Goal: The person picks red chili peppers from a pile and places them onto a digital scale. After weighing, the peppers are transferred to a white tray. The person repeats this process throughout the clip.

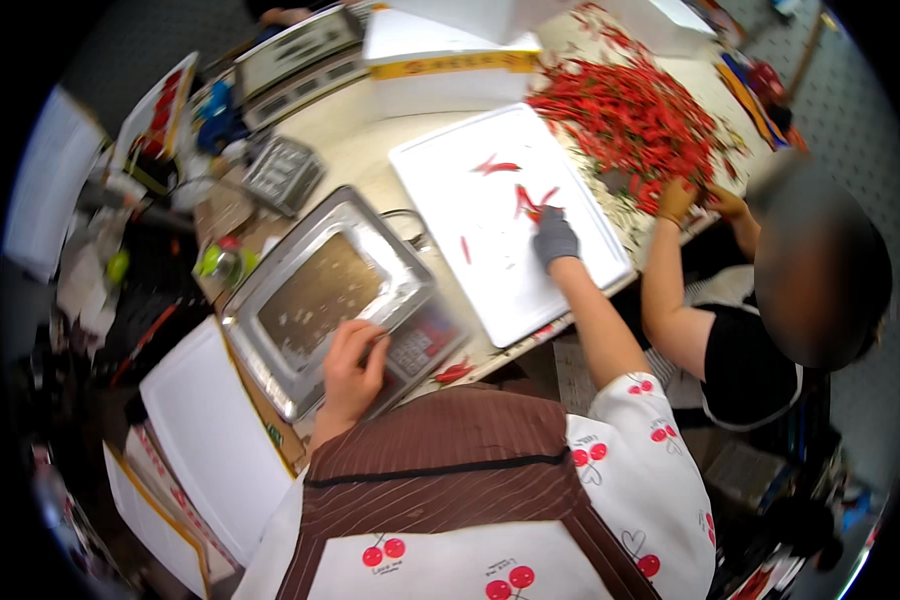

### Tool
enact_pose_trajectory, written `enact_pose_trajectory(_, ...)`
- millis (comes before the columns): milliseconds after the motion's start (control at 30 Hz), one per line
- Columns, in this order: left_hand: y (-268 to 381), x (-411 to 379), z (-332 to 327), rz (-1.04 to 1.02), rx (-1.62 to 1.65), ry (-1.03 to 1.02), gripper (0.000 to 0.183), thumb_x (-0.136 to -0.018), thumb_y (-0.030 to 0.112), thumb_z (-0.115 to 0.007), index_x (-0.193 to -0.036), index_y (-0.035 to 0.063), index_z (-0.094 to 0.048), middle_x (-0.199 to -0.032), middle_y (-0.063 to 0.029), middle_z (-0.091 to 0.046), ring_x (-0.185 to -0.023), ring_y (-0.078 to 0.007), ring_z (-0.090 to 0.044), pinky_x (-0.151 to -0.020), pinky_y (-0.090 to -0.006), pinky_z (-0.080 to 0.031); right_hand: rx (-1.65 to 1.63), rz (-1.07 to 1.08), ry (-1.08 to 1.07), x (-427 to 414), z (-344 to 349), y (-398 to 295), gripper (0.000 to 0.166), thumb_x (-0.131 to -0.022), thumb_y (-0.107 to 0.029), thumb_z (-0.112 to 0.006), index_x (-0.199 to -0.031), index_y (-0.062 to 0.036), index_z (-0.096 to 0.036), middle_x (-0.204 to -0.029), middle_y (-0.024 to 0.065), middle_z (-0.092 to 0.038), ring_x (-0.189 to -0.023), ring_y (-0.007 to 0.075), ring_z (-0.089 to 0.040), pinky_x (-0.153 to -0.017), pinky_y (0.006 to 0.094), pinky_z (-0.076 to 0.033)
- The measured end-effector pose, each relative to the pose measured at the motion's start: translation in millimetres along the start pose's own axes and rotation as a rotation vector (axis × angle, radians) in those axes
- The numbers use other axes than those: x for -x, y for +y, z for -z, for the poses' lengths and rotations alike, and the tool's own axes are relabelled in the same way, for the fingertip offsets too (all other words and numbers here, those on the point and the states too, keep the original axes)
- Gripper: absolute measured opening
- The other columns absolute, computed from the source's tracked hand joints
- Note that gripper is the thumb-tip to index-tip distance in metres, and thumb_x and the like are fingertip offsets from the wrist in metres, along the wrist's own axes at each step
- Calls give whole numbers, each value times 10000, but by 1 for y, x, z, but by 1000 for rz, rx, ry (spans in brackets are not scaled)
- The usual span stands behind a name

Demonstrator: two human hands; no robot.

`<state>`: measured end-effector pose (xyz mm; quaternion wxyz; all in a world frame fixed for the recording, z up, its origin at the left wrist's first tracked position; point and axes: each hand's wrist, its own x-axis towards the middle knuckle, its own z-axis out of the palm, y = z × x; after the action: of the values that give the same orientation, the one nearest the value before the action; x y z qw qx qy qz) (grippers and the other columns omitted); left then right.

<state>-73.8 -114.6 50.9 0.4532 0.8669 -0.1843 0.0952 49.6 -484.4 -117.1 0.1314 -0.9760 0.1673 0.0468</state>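
My right hand (555, 234), in a grey glove, reaches over a white foam lid or tray (570, 289). Its curled fingers hold several red chili peppers (523, 199) just above or on the white surface; blur hides the exact contact. Farther up the foam lie a few loose chilies (499, 166), and one small piece (465, 250) sits to the left. My left hand (354, 367) is bare, its fingers bent at the near rim of a metal pan (322, 292) on a digital scale (420, 349). Whether those fingers grip the rim, I cannot tell.
A heap of red chilies (630, 120) covers the table's far right. A co-worker's gloved hands (676, 201) work at its near edge. White foam boxes (450, 79) and another scale (300, 64) stand at the back. Foam lids (210, 435) lean on the left.
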Motion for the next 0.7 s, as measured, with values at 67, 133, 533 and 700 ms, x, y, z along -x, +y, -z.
enact_pose_trajectory(67, -4, 2, 1, 7, 33, -6, 136, -782, -7, -656, -912, 19, -625, -896, -107, -577, -742, -220, -597, -612, -304, -474, -158, 38, 22, -6, -8, 24, 458, -765, -134, -538, -1190, 14, -447, -1156, 270, -526, -1035, 407, -549, -881, 456, -455)
enact_pose_trajectory(133, -10, 8, 11, 34, 22, 25, 137, -787, -2, -650, -920, 25, -626, -906, -105, -580, -745, -220, -600, -626, -307, -477, -300, -19, -4, 3, 6, 31, 484, -772, -164, -586, -1188, 25, -427, -1027, 238, -577, -926, 372, -598, -803, 431, -494)
enact_pose_trajectory(533, -29, -31, 52, 24, -39, 164, 111, -791, -12, -625, -902, -9, -616, -894, -119, -582, -742, -216, -587, -680, -291, -476, -1686, -369, -457, 42, 43, -20, 149, -794, -72, -545, -922, -6, -508, -801, 104, -566, -748, 224, -595, -734, 406, -564)
enact_pose_trajectory(700, -120, -146, 59, 37, -142, 179, 124, -812, 90, -633, -888, -8, -642, -870, -125, -596, -740, -252, -601, -686, -320, -482, -1632, -265, -467, 45, 24, -38, 143, -785, -52, -530, -921, -24, -494, -773, 85, -557, -657, 210, -583, -634, 380, -558)
